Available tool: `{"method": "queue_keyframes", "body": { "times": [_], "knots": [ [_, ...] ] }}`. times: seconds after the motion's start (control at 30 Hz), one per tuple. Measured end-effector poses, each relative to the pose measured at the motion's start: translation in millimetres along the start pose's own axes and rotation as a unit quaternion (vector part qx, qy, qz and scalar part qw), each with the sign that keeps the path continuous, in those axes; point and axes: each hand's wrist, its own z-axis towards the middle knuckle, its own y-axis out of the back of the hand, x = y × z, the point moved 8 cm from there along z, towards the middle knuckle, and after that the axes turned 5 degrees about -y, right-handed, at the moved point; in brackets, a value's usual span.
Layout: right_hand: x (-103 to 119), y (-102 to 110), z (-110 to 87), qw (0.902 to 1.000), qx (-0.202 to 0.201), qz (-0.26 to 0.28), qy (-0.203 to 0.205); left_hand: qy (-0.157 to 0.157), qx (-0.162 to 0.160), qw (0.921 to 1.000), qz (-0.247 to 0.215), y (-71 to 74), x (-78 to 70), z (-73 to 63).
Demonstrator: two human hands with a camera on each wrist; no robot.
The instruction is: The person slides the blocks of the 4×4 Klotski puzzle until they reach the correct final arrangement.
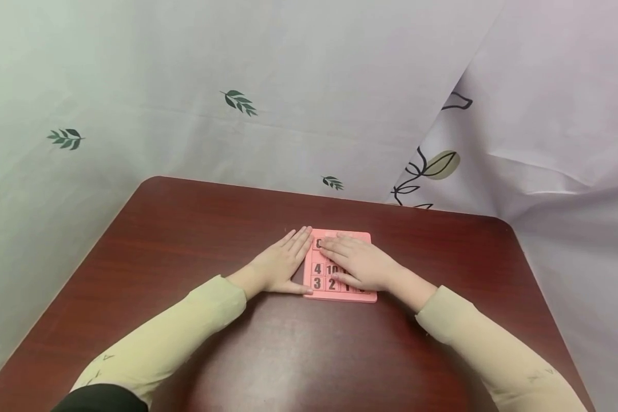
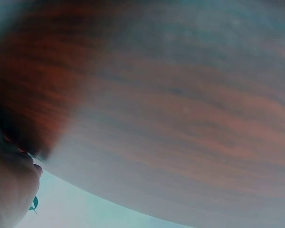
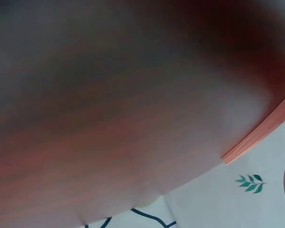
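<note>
At the left, the left hand [image 1: 280, 266] is spread wide, with its fingers straight along the left side of the pink board [image 1: 325, 277] and its thumb by the near corner. It seems to be there to hold the board steady. The board lies flat near the middle of the table [image 1: 185, 257]. On its left part, the 4, 10, 3 and 2 tiles [image 1: 317, 269] are easy to read, and a blank spot seems to sit above the 4. To the right, the right hand [image 1: 368, 263] lies over the board with its fingers straight, gripping nothing. The step looks like sliding tiles. The next move would call for a light fingertip on a tile beside a gap. The top left number is partly covered, and most tiles on the right are hidden under the hand. The left wrist view is mostly blurry table. The right wrist view shows only the board's edge and a bit of hand.
</note>
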Motion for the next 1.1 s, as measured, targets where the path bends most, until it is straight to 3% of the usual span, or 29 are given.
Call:
{"method": "queue_keyframes", "body": {
  "times": [0.4,0.87,1.1],
  "knots": [
    [34,-2,-26.7,0.9970,-0.022,-0.026,0.070,-0.005,-0.008,0.9999,0.008,-0.2,0.2,1.8],
    [14,-7,-10.7,0.9997,0.020,-0.013,0.004,-0.004,-0.006,0.9999,0.009,-0.4,-1.0,0.6],
    [23,-5,-16.5,0.9999,0.013,-0.005,0.009,-0.005,-0.008,0.9998,0.019,-0.1,-1.6,0.5]
  ]
}}
